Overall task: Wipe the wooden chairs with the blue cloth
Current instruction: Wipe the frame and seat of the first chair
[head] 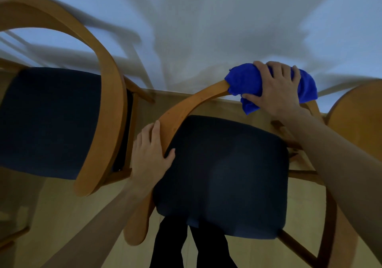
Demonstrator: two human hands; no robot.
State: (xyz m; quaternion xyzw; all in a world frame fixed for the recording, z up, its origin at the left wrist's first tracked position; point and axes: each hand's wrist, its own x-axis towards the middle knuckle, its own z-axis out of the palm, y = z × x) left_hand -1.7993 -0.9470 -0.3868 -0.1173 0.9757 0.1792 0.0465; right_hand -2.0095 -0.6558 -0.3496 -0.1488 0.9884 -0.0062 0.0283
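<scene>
A wooden chair with a curved backrest rail (pixel 192 104) and a dark blue seat (pixel 223 176) stands right below me. My right hand (pixel 277 90) grips the blue cloth (pixel 246 84), which is wrapped over the top of the rail at its far right part. My left hand (pixel 151 156) holds the rail's left arm, thumb on the inner side by the seat. A second wooden chair (pixel 111 110) with the same dark seat stands at the left.
A white wall (pixel 206 30) rises just behind the chairs. Part of a round wooden piece (pixel 355 119) shows at the right edge. The floor is light wood (pixel 62 216). My dark trouser legs (pixel 186 245) are under the seat's front edge.
</scene>
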